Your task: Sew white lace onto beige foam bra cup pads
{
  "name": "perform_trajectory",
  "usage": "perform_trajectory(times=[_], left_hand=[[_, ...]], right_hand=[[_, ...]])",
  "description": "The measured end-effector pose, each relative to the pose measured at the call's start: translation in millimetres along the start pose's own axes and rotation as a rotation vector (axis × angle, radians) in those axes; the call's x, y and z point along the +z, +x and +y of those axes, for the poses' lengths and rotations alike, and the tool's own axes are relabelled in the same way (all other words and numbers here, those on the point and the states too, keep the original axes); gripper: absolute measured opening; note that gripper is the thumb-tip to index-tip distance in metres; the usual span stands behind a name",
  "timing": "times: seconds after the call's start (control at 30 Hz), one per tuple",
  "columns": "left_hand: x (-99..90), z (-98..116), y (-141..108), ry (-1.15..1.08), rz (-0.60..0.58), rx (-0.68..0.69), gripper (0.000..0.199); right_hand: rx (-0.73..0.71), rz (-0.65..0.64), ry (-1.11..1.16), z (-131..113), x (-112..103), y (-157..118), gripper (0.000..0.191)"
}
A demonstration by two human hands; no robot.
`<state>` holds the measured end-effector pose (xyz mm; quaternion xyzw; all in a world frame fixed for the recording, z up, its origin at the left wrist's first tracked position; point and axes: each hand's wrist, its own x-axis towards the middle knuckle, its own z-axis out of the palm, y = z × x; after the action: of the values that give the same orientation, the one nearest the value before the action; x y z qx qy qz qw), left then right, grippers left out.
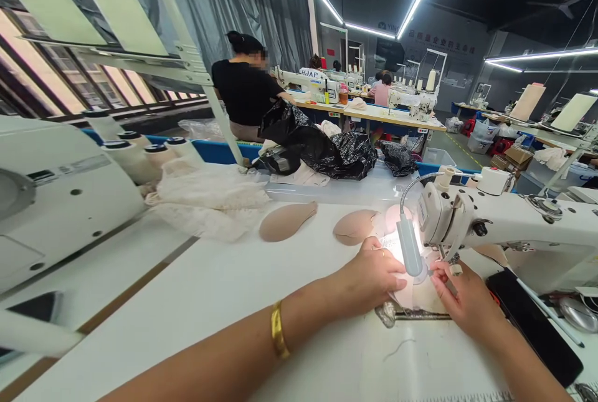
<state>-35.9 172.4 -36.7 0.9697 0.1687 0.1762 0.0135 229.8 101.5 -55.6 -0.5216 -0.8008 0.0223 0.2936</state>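
A white sewing machine (504, 221) stands at the right, and a grey lamp (410, 246) lights the pale fabric piece (404, 293) under its head. My left hand (374, 271) is closed on the left part of that fabric, thumb and fingers pressed together. On the other side of the needle area, my right hand (455, 290) has its fingers drawn together at the fabric's right edge; what they pinch is too small to make out. Behind my left hand lies a beige cup (352, 227) with an open-looking edge. Another beige cup (287, 221) rests farther left on the white table (224, 302).
Sheer cream fabric (205, 196) lies at the back left beside thread cones (124, 159). A black phone (532, 327) lies right of my right hand. Beyond the table, a person in black (243, 96) sits near black plastic bags (331, 146). Another machine (60, 196) stands at the left.
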Motion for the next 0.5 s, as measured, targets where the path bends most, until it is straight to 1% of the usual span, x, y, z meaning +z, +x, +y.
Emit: perform_trajectory(times=[0.13, 0.2, 0.27, 0.37, 0.4, 0.5], left_hand=[[-0.7, 11.0, -3.0, 0.011, 0.041, 0.024, 0.020], [-1.5, 17.3, -5.0, 0.015, 0.042, 0.039, 0.023], [-1.7, 22.4, -7.0, 0.018, 0.037, 0.053, 0.021], [0.9, 25.3, -8.7, -0.004, 0.037, 0.050, 0.011], [2.7, 24.8, -8.5, -0.013, 0.045, 0.045, 0.011], [8.9, 20.6, -5.4, -0.018, 0.066, 0.037, 0.020]], right_hand=[[-0.032, -0.163, -0.038, -4.4, -3.4, -0.7, 0.022], [-0.078, -0.247, 0.014, -8.3, -6.5, -0.4, 0.022], [-0.125, -0.302, 0.082, -12.6, -9.1, 0.2, 0.020], [-0.157, -0.331, 0.112, -17.1, -9.5, 0.7, 0.019], [-0.156, -0.331, 0.107, -17.7, -8.7, 0.7, 0.019], [-0.139, -0.319, 0.093, -17.2, -4.7, 0.2, 0.021]])
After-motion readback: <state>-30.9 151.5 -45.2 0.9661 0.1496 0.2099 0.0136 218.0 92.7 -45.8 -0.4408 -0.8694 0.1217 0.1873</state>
